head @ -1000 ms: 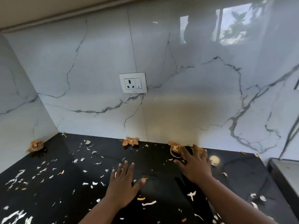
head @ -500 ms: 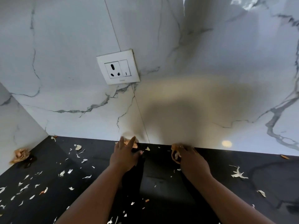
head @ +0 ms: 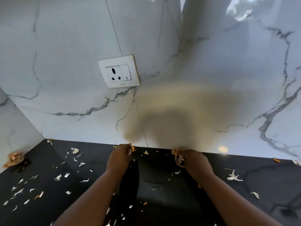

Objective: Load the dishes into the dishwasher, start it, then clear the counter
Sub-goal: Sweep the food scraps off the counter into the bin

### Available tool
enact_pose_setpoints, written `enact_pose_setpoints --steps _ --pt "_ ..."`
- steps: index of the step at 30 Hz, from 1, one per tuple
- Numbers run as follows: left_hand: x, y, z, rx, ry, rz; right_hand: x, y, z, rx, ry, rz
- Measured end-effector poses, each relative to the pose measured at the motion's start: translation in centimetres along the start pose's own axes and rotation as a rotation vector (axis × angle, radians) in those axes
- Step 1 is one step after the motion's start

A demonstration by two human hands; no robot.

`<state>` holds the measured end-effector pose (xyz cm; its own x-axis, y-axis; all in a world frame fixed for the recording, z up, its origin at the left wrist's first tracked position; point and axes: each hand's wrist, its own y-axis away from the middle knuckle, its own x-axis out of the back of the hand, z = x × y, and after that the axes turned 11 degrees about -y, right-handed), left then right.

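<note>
Both of your forearms reach straight forward over the black counter (head: 48, 162) to where it meets the marble backsplash (head: 211, 79), and both hands show you their backs.

Your left hand (head: 118, 159) sits at the very back edge, just below and to the right of the wall socket (head: 119, 72). Its fingers are curled down and forward around a clump of orange-brown onion skin (head: 132, 148), of which only a small bit peeks out past the fingertips against the wall.

Your right hand (head: 194, 161) lies a little to the right, well apart from the left, with its wrist bent slightly inward. Its fingers are curled and closed on a second tuft of peel (head: 178, 156), pale and orange, that sticks out on the thumb side, touching the counter by the backsplash.

White and orange peel scraps (head: 65, 174) are scattered across the counter, thickest on your left, with a larger white shred (head: 233, 176) to the right of your right forearm. Another crumpled onion skin (head: 14, 158) rests against the side wall in the far left corner.
</note>
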<state>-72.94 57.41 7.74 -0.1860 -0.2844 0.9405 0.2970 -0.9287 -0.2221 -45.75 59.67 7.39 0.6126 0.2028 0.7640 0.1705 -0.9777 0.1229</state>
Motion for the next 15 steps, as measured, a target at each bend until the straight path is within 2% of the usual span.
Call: enact_pose_setpoints --steps 7,10,15 --pt "6.5 7.9 0.3 -0.148 0.226 0.078 3.1 8.3 -1.7 0.007 -0.165 0.197" --pt "9.1 12.8 -0.4 -0.179 0.323 0.142 3.8 13.8 -4.2 0.065 -0.110 0.228" --pt "11.3 21.9 -3.5 -0.247 0.380 0.130 3.0 23.1 -9.3 0.160 -0.066 0.281"
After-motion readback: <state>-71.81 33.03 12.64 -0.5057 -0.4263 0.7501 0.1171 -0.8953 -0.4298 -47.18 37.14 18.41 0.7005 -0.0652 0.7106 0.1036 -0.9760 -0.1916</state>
